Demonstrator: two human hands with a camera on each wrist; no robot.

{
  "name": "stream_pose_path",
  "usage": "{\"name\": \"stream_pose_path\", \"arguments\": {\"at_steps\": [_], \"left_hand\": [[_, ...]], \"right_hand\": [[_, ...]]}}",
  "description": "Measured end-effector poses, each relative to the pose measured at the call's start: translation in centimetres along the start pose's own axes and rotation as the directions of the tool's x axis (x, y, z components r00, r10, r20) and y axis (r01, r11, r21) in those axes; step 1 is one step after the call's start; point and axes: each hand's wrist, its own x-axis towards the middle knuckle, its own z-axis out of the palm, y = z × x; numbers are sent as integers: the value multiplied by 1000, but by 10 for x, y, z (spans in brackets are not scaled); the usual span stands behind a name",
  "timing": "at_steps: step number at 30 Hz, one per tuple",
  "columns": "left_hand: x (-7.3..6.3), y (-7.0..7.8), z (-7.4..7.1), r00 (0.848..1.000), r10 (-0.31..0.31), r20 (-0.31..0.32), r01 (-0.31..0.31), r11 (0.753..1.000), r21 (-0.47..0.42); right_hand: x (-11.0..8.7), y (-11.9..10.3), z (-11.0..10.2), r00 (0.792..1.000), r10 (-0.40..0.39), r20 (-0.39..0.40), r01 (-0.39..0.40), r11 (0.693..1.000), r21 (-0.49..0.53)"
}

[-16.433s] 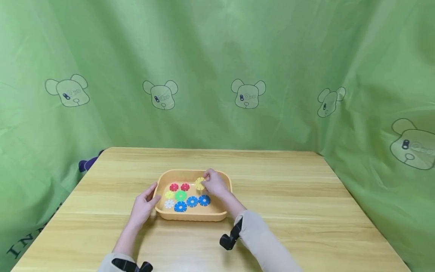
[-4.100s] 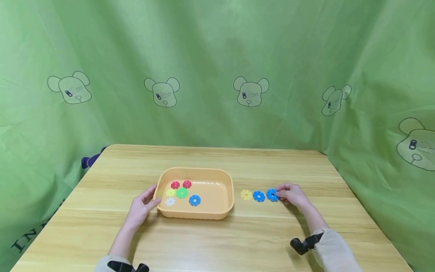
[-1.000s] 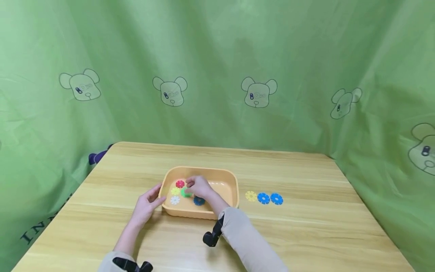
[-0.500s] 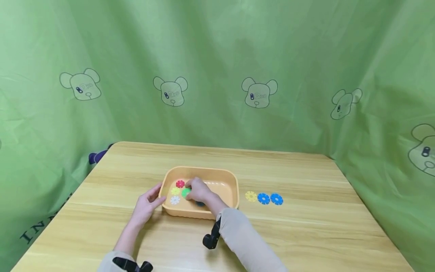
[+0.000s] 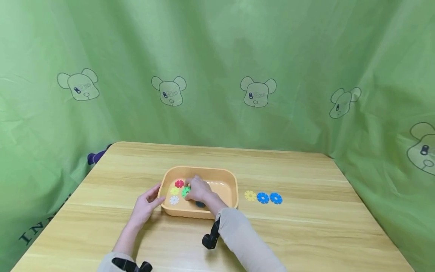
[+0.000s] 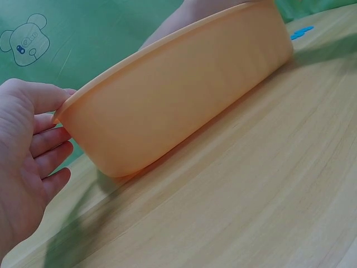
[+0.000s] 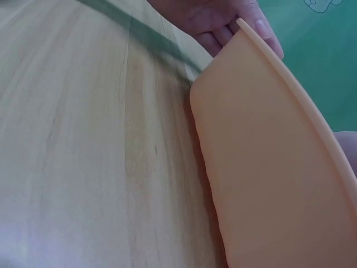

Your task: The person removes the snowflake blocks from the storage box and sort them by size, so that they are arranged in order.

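My left hand (image 5: pixel 144 206) grips the left end of an orange plastic tray (image 5: pixel 197 214), thumb over the rim; the left wrist view shows its other fingers along the outer wall. Inside the tray, my right hand (image 5: pixel 200 190) has thumb and forefinger at opposite edges of a green snowflake disc (image 5: pixel 185 192), partly hidden by the hand. Left of it lie a red disc (image 5: pixel 179 183), a yellow disc (image 5: pixel 175 191) and a white disc (image 5: pixel 174 200). A blue disc (image 5: pixel 200 204) is mostly covered by my right hand. In both wrist views the tray wall hides the discs.
Right of the tray, a yellow disc (image 5: pixel 250 195) and two blue discs, the near one (image 5: pixel 263 198) and the outer one (image 5: pixel 276 198), lie in a row on the wooden table (image 5: pixel 306 226). A green curtain (image 5: pixel 210 45) hangs behind it.
Since the oldest frame, a yellow and two blue discs have moved from the tray to the table. My right hand has returned to the tray; over the last second it shifts only slightly around the green disc.
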Motion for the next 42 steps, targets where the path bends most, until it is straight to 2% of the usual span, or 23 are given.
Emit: {"name": "stream_pose_path", "arguments": {"at_steps": [7,11,14,17,22,25,35,42], "left_hand": [[0,0,0,1000,-4,-1,4,1000,0],[1,0,0,1000,0,-5,0,1000,-3],[1,0,0,1000,4,-2,-4,1000,-4],[2,0,0,1000,4,0,-4,1000,-3],[1,1,0,1000,3,0,-3,1000,-6],[0,1,0,1000,-1,2,1,1000,-8],[0,3,-1,1000,-10,20,10,1000,-14],[0,3,0,1000,-11,14,11,1000,1]], "right_hand": [[-1,1,-2,997,-73,5,72,995,66],[-2,3,-7,994,-109,19,104,981,166],[-4,6,-14,994,-110,25,100,962,254],[-7,10,-20,997,-75,25,62,934,353],[-14,20,-33,999,-31,23,14,853,521],[-19,27,-43,1000,-16,15,4,809,588],[-45,58,-88,995,97,-36,-45,721,691],[-70,99,-111,988,142,-60,-52,671,740]]}}
